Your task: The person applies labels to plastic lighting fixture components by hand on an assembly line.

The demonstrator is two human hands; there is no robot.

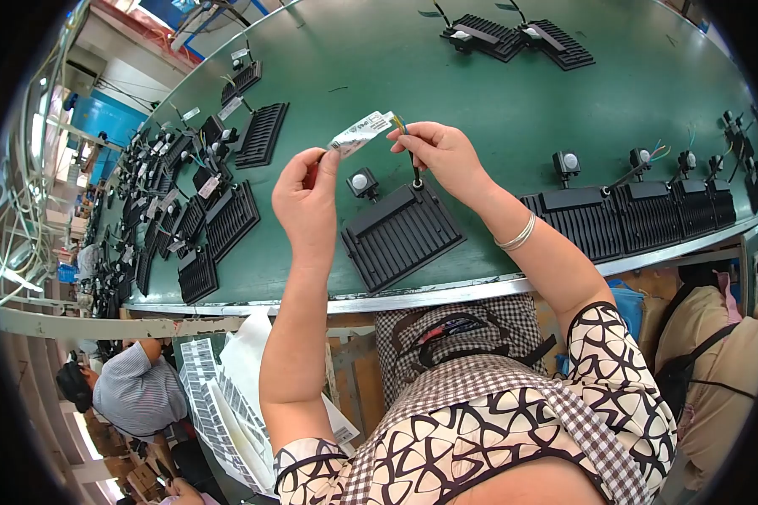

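Between my hands a white printed label (362, 132) is stretched out above the green table. My left hand (307, 198) pinches the label's left end between thumb and fingers. The label's right end meets a black cable (413, 164) with coloured bare-ended wires (399, 124). Thumb and fingers of my right hand (442, 156) are closed on that cable just below the wires. The cable rises from a black finned floodlight (403, 236), which lies back side up below my hands. A sensor head with a white dome (361, 183) sticks out from the floodlight's upper left.
More floodlights (581, 220) stand in a row at the right, and two (484, 36) lie at the back. Many labelled floodlights (232, 220) crowd the left side. Sheets of printed labels (215, 404) hang below the table's metal edge (472, 290). A person (139, 387) sits at the lower left.
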